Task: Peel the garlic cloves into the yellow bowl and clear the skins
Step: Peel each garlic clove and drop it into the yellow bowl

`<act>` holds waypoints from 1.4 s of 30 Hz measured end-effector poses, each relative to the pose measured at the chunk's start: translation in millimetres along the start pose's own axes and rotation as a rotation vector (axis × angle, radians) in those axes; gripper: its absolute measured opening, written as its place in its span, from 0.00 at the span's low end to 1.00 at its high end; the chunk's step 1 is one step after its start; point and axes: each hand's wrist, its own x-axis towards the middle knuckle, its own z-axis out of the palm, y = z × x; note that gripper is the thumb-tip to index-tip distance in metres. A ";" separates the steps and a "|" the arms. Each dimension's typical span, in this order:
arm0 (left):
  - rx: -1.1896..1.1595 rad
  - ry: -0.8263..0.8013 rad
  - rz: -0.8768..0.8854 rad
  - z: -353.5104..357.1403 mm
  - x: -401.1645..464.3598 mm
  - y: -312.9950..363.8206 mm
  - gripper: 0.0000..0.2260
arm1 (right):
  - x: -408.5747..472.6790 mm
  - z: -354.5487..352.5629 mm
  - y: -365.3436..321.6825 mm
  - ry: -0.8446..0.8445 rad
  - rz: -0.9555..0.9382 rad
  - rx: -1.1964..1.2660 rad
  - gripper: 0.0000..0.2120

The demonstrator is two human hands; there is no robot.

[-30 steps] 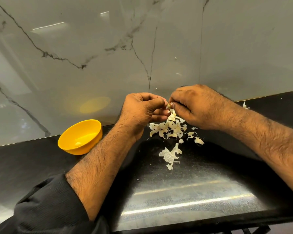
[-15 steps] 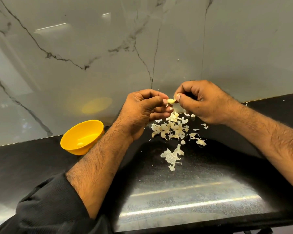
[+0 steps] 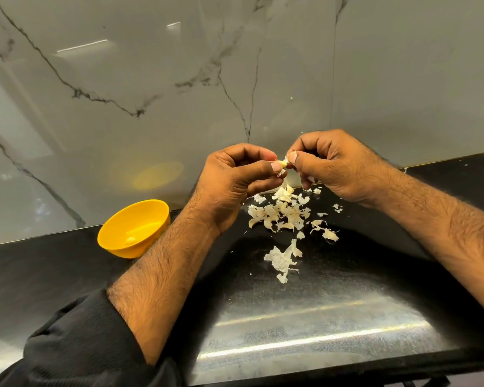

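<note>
At the centre of the frame, above the black surface [image 3: 319, 308], the left hand [image 3: 235, 180] and right hand [image 3: 333, 166] meet, each pinching the same garlic clove [image 3: 283, 163] between thumb and curled fingers. Just below them a scatter of pale skins [image 3: 287, 216] lies on the surface. The yellow bowl [image 3: 118, 233] sits at the left, against the marble wall [image 3: 151, 93], with one peeled clove [image 3: 130, 240] inside.

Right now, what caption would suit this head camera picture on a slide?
Both hands, left hand and right hand, pinch a garlic clove above scattered skins; yellow bowl waits beside.
</note>
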 end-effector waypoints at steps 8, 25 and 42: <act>0.091 -0.029 0.086 -2.3 -0.1 -1.2 0.07 | 1.4 -3.3 1.9 0.004 0.012 -0.011 0.09; 0.028 0.006 0.110 -6.6 1.5 -2.4 0.09 | 1.1 -5.7 2.2 -0.019 0.179 -0.124 0.06; 0.123 0.046 0.125 -9.5 4.7 -6.2 0.09 | -0.1 -13.7 2.8 0.030 0.142 -0.212 0.07</act>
